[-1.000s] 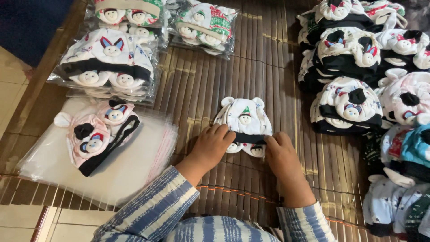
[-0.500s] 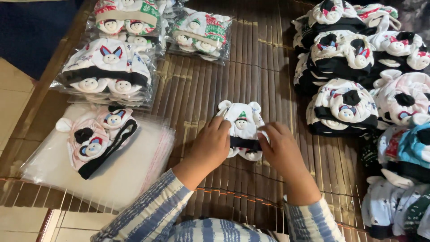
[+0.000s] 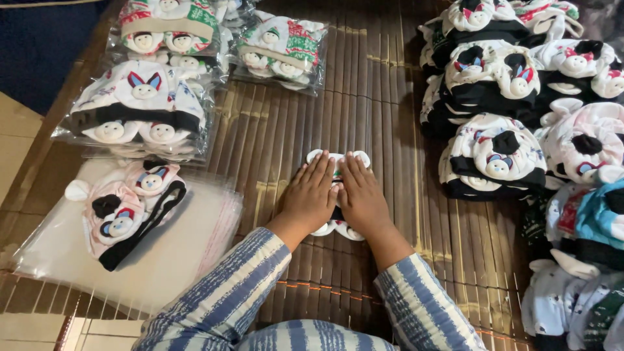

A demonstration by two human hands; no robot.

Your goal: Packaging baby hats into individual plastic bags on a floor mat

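Underfoot, a dark brown slatted bamboo mat (image 3: 390, 97), carrying everything. Along the right edge, a heaped pile of white and black baby hats with stitched animal faces (image 3: 513, 117), loose and unbagged. Toward the far left corner, clear plastic packs of bagged hats (image 3: 140, 110), stacked. Near the left edge, closer in, a flat stack of empty clear plastic bags (image 3: 175, 253) with a pink and black baby hat with little animal faces (image 3: 123, 208) lying on top. At the middle of the mat, a small white baby hat with round ears (image 3: 336, 159), almost wholly hidden beneath two palms. Left hand (image 3: 311, 198) and right hand (image 3: 363, 198) side by side, thumbs nearly touching, fingers flat and spread, pressing down, clamped on nothing. Striped blue and white sleeves (image 3: 227, 292) at the near edge.

Step in hand, by the look of it: flattening the folded hat. Next move likely calls for lifting it without letting the fold spring open, then a free bag from the left stack.
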